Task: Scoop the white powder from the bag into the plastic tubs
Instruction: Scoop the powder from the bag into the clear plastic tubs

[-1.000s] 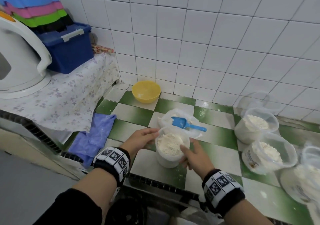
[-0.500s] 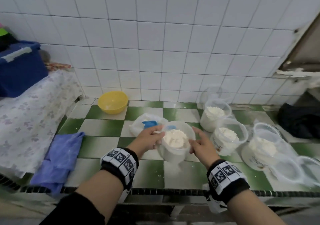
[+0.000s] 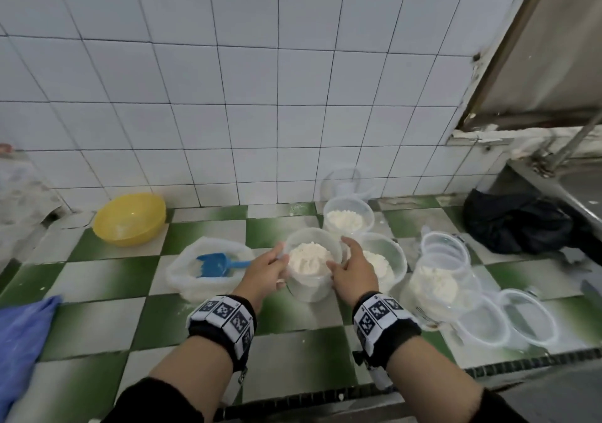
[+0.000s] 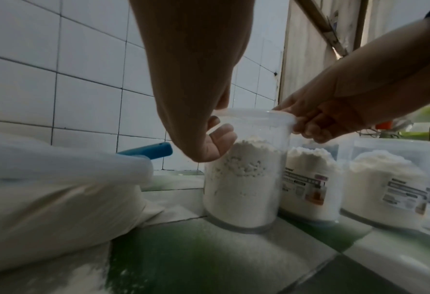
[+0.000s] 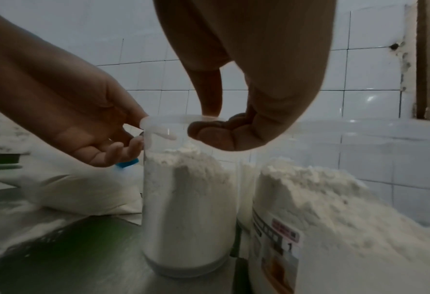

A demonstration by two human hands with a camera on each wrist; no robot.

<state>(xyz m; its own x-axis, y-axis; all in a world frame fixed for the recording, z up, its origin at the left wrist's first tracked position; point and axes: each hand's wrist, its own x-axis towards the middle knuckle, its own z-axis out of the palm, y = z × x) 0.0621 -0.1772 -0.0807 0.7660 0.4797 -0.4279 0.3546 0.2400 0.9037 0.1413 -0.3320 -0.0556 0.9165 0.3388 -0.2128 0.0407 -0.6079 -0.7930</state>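
A clear plastic tub (image 3: pixel 311 279) nearly full of white powder stands on the green-and-white tiled counter (image 3: pixel 293 318). My left hand (image 3: pixel 277 264) pinches its rim from the left, and my right hand (image 3: pixel 338 260) pinches the rim from the right. In the left wrist view my left hand (image 4: pixel 217 139) curls at the tub (image 4: pixel 244 179) just under the rim. In the right wrist view my right hand (image 5: pixel 216 127) has its thumb over the tub's (image 5: pixel 189 199) rim. The open bag (image 3: pixel 195 286) of powder lies just left, with a blue scoop (image 3: pixel 213 264) in it.
Three more filled tubs (image 3: pixel 348 219) (image 3: pixel 386 260) (image 3: pixel 433 284) crowd the held tub's right side. Empty tubs (image 3: pixel 482 321) (image 3: pixel 526 320) lie at the right front. A yellow bowl (image 3: pixel 130 219) sits back left, a blue cloth (image 3: pixel 19 341) front left, a black bag (image 3: pixel 518 224) far right.
Both hands have carried the filled tub rightward, from in front of the bag to beside the other filled tubs. The head view has swung to the right.
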